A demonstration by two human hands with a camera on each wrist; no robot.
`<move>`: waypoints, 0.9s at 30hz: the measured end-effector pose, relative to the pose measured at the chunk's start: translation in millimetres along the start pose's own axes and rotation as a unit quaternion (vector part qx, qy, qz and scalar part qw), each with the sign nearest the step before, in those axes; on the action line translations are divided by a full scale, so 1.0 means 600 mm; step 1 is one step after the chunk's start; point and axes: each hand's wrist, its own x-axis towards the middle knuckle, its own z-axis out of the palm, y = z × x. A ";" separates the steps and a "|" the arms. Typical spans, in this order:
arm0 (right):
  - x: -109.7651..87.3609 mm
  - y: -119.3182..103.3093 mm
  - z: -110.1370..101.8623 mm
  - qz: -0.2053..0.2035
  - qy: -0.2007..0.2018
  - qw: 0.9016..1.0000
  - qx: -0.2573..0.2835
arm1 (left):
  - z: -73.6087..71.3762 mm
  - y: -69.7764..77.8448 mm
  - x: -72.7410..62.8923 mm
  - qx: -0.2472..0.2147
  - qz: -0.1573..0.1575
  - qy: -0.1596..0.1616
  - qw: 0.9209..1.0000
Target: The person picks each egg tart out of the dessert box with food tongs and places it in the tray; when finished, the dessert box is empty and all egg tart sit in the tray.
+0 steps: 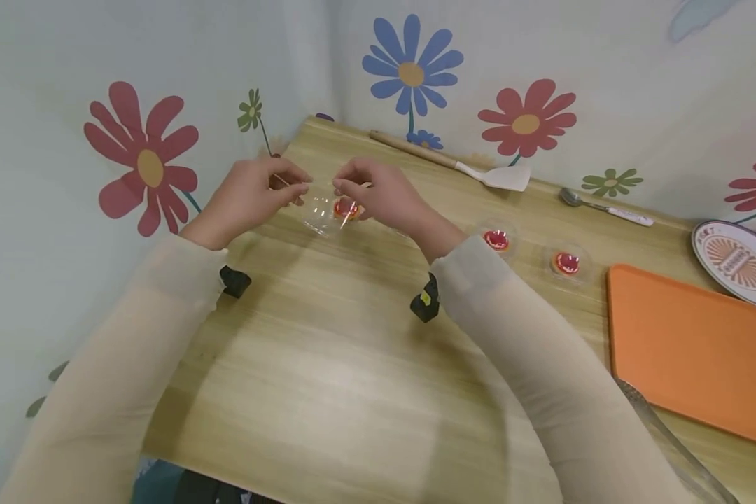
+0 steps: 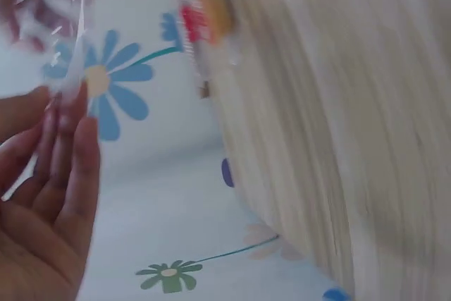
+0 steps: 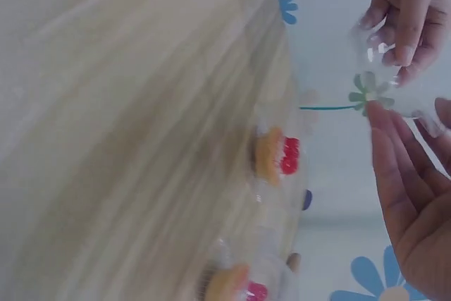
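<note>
Just above the far part of the table, both hands hold a thin clear plastic cover (image 1: pixel 320 215) between them. My left hand (image 1: pixel 256 194) pinches its left side between thumb and fingers. On the other side my right hand (image 1: pixel 383 194) pinches the edge with thumb and fingertips. The cover's glossy folds (image 2: pixel 67 26) show in the left wrist view, and its rounded part (image 3: pixel 377 51) appears in the right wrist view. A small tart with a red top (image 1: pixel 346 208) sits on the table behind the cover, partly seen through it.
Two more red-topped tarts, one nearer (image 1: pixel 496 240) and one farther right (image 1: pixel 567 264), stand in clear packaging. A spatula (image 1: pixel 460 164) and a spoon (image 1: pixel 605 208) lie along the wall. An orange tray (image 1: pixel 693 343) and a patterned plate (image 1: pixel 740 262) are at the right.
</note>
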 end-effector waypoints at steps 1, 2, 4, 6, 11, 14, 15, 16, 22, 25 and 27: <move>0.000 0.000 0.000 0.000 0.008 1.000 -0.005 | -0.004 -0.001 0.001 -0.017 -0.010 -0.013 1.000; 0.000 0.001 0.001 0.002 0.012 1.000 -0.011 | -0.007 -0.001 0.002 -0.033 -0.017 -0.028 0.999; 0.000 0.003 0.004 0.010 0.014 1.000 -0.017 | -0.012 -0.003 0.005 -0.058 -0.027 -0.060 0.996; 0.001 0.007 0.011 0.023 0.010 1.000 -0.019 | -0.014 -0.006 0.006 -0.077 -0.034 -0.092 0.992; 0.002 0.027 0.046 0.061 -0.006 0.998 -0.022 | -0.002 -0.024 -0.010 -0.106 -0.064 -0.141 0.982; 0.004 0.040 0.066 0.064 -0.018 0.997 -0.041 | 0.008 -0.034 -0.019 -0.080 -0.077 -0.155 0.982; 0.005 0.045 0.072 0.061 -0.022 0.996 -0.056 | 0.012 -0.037 -0.021 -0.065 -0.077 -0.160 0.982; 0.006 0.048 0.077 0.057 -0.025 0.996 -0.070 | 0.014 -0.040 -0.023 -0.050 -0.076 -0.164 0.982; 0.004 0.055 0.098 0.045 -0.040 0.991 -0.124 | 0.026 -0.051 -0.022 0.006 -0.046 -0.179 0.983; 0.004 0.058 0.104 0.039 -0.043 0.991 -0.123 | 0.027 -0.054 -0.020 0.005 -0.046 -0.185 0.982; 0.005 0.061 0.109 0.028 -0.044 0.991 -0.122 | 0.029 -0.055 -0.018 0.005 -0.048 -0.188 0.981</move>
